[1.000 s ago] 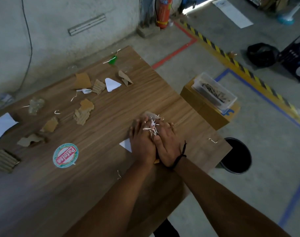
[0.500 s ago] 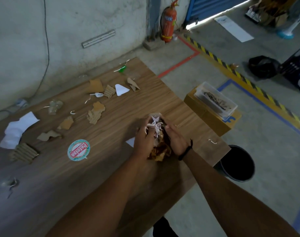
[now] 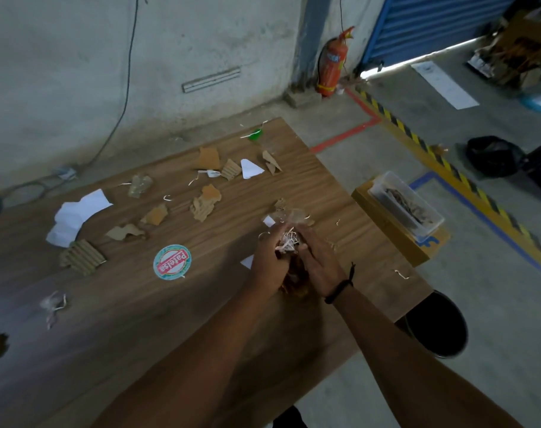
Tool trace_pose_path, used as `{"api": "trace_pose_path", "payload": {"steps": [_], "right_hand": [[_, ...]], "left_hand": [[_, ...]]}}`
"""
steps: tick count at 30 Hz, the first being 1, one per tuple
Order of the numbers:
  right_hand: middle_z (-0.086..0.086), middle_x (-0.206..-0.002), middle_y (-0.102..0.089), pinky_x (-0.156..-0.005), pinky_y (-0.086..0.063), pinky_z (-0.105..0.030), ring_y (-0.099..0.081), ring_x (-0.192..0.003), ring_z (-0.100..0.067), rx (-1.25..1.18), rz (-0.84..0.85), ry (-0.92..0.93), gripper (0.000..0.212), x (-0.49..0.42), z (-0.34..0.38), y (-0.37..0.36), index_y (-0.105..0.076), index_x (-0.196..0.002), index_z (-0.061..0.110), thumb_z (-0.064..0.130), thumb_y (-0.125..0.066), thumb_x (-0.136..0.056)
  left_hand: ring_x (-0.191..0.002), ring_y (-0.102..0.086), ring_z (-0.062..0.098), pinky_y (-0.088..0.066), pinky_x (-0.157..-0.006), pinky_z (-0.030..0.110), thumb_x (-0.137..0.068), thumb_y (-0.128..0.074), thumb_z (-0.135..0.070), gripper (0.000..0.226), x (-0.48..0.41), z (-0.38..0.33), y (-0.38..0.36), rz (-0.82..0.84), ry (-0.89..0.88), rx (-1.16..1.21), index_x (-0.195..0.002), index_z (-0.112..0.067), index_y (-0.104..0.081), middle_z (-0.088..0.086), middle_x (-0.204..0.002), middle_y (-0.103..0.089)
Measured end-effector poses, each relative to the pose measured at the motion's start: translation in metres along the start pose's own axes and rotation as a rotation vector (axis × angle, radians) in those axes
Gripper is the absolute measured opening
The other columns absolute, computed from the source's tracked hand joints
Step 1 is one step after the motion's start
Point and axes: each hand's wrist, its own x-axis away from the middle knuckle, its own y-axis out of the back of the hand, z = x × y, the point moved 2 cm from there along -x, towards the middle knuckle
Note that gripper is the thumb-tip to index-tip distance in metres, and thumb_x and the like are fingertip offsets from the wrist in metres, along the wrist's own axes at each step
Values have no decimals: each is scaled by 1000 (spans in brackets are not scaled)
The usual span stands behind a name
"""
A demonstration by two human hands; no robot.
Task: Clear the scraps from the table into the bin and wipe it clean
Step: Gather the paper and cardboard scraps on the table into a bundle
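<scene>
My left hand (image 3: 267, 267) and my right hand (image 3: 320, 264) are cupped together round a bundle of scraps (image 3: 289, 242) of white paper shreds and brown cardboard, lifted a little above the wooden table (image 3: 324, 186). A few bits lie on the table just beyond my fingers (image 3: 290, 213). A black round bin (image 3: 439, 329) stands on the floor by the table's right corner, below and right of my hands. More cardboard pieces (image 3: 205, 202), a white triangle (image 3: 250, 169), crumpled white paper (image 3: 74, 216) and a round printed sticker (image 3: 172, 261) are scattered over the table's left and far parts.
A cardboard box (image 3: 395, 230) bearing a clear plastic tub (image 3: 406, 206) of scraps stands on the floor right of the table. A red fire extinguisher (image 3: 332, 64) is against the far wall. A black bag (image 3: 491, 156) lies beyond the yellow-black floor tape.
My hands went from pressing the scraps flat on the table to gathering them into a bundle and lifting it. The camera has tilted up, showing more of the wall.
</scene>
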Motion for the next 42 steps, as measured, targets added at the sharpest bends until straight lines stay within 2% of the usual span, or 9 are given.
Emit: {"api": "trace_pose_path", "payload": {"steps": [5, 8, 12, 16, 22, 29, 32, 37, 42], "right_hand": [[9, -149, -37, -112, -28, -49, -30, -140, -9, 63, -78, 98, 48, 10, -11, -13, -32, -144, 32, 42, -27, -97], [0, -148, -41, -110, -30, -52, -33, -139, -17, 66, -123, 68, 50, 10, -13, -18, -34, -144, 31, 45, -25, -97], [6, -148, -41, -110, -31, -54, -33, -140, -16, -77, -169, 129, 43, 9, -5, -8, -32, -141, 45, 44, -28, -98], [0, -142, -48, -107, -34, -54, -40, -135, -18, -122, -262, 130, 45, 3, 13, 9, -46, -135, 33, 49, -27, -97], [-10, -142, -48, -108, -37, -34, -42, -131, -14, -141, -365, 180, 64, -2, 55, 44, -51, -130, 18, 63, -24, -93], [-3, -153, -31, -111, -18, -26, -25, -142, -16, 17, -74, 110, 55, -83, 100, 42, -37, -143, 20, 48, -30, -97], [-3, -158, -20, -118, -13, -32, -13, -146, -18, 135, 102, 80, 50, -147, 91, 21, -27, -148, 21, 36, -36, -101], [-3, -161, -2, -118, -7, -48, 2, -148, -28, 457, 255, -12, 74, -223, 51, -11, -9, -150, 35, 61, -44, -90], [-5, -161, 4, -116, -2, -55, 2, -148, -30, 605, 202, 6, 93, -272, 17, -18, -2, -149, 38, 81, -38, -75]], "left_hand": [[-140, -31, 20, -30, -114, 41, -85, -57, 1, 73, -1, 19, -5, 63, -112, -167, -148, -23, -28, 7, -152, -33], [-144, -21, 21, -23, -116, 48, -83, -53, -20, 68, 1, 20, -4, 118, -42, -72, -142, -43, -28, 3, -156, -25], [-143, -26, 15, -20, -119, 42, -81, -48, -17, 50, 5, 1, 13, 63, -133, 113, -129, -33, -49, -3, -151, -31], [-139, -21, -5, -22, -110, 15, -79, -52, -32, 47, 8, -16, 35, -92, -265, -43, -126, -27, -60, 2, -156, -23], [-118, -47, 10, -41, -99, 31, -65, -41, -25, 54, 14, -35, 89, -248, -328, -182, -110, -13, -67, 4, -127, -52], [-122, -50, 27, -37, -102, 31, -87, -49, -26, 43, -28, -19, 138, -331, -186, -336, -126, -10, -56, 9, -132, -55], [-139, -29, 35, -25, -112, 44, -93, -49, -35, 54, -57, 1, 146, -294, -4, -558, -142, -16, -38, 13, -149, -36], [-146, 1, 34, -9, -116, 55, -89, -46, -55, 74, -85, 32, 156, -263, 229, -711, -150, -29, -12, 10, -160, -5], [-145, 10, 36, 1, -112, 64, -72, -27, -87, 101, -98, 46, 200, -556, 293, -875, -150, -30, 0, 13, -159, 8]]}}
